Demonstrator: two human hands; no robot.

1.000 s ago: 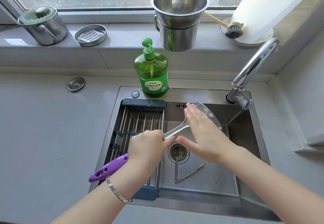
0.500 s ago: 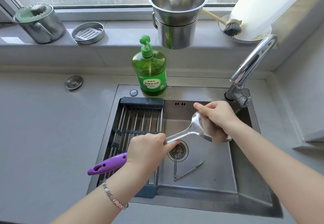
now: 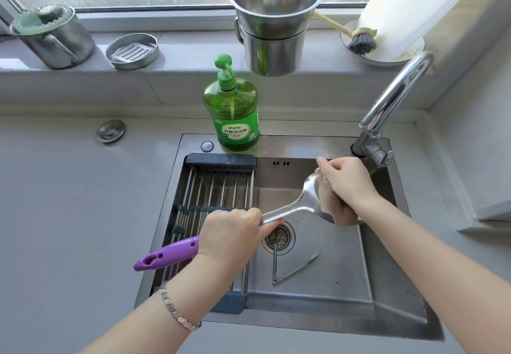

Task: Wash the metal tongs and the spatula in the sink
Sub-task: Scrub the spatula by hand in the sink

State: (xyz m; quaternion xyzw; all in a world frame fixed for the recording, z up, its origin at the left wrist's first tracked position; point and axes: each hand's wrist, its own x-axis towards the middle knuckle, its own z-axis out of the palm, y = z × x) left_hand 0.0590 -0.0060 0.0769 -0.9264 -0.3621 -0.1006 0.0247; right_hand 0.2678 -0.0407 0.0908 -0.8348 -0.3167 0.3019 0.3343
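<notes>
1 spatula (image 3: 300, 207) | L hand (image 3: 231, 232) grips shaft | R hand (image 3: 344, 187) clasps blade | steel, purple hdl, wet?

In the middle of the frame, the left grip (image 3: 231, 232) clasps the spatula (image 3: 298, 205) by its metal shaft, and the purple handle juts toward the lower left. The right grip (image 3: 345, 187) curls round the blade above the sink (image 3: 304, 168). The tongs (image 3: 293, 269) lie on the sink floor beside the drain (image 3: 278, 236).
</notes>
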